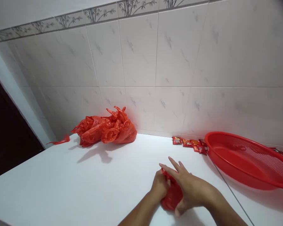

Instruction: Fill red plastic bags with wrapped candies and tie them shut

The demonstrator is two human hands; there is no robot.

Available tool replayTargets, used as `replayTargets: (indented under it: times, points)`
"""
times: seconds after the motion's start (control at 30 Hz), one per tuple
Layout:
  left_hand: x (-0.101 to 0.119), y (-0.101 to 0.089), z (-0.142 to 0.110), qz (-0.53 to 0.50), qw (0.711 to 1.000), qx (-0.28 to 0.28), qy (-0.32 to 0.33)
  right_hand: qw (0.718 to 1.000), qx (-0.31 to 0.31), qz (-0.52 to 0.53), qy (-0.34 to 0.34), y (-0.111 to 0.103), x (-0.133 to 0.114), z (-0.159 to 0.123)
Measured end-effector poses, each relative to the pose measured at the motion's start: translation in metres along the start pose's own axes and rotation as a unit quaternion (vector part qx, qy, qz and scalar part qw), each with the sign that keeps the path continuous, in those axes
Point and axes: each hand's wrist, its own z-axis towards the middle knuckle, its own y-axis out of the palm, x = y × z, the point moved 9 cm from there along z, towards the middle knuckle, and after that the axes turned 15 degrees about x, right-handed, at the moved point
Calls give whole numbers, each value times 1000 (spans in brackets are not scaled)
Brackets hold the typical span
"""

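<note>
A small red plastic bag (171, 196) with something bulging inside rests on the white table near its front. My left hand (159, 185) is closed around the bag's gathered top. Over the bag's right side my right hand (187, 185) is spread, fingers apart and thumb low near the bag's bottom. Whether its palm touches the plastic I cannot tell. What fills the bag is hidden by the red plastic.
Several filled red plastic bags (122, 130) sit against the tiled wall, with a red scrap (61, 141) at the table's left edge. Small red packets (187, 142) lie along the wall beside a red plastic basket (240, 157). A seam crosses the white table (80, 185) at right.
</note>
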Motion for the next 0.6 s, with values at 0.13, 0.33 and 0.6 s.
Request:
replayTargets:
  times: [0.13, 0.33, 0.6]
  points:
    - [-1, -5, 5, 38, 999, 28, 24, 999, 24, 24, 20, 53, 43, 13]
    - [7, 1, 10, 53, 997, 15, 63, 965, 195, 147, -94, 37, 44, 1]
    - [5, 2, 14, 75, 995, 16, 65, 953, 151, 236, -110, 41, 68, 10]
